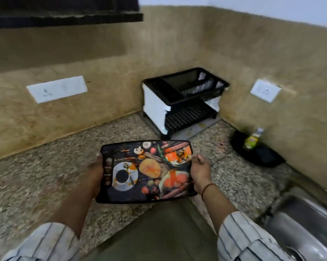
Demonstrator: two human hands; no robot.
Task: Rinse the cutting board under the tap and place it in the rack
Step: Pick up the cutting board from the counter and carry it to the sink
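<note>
Head view: you've got the cutting board (146, 171) held w/ both hands above the speckled worktop (46, 178), printed face up, nearly flat. Long axis runs left-right; the handle slot sits at the left end. Your left hand (97, 171) is closed on the handle end, fingers showing thru the slot. Your right hand (200, 171) is clamped on the right short edge. Rack (183, 98) sits in the corner beyond the board, well apart. Sink (305, 223) at lower right.
</note>
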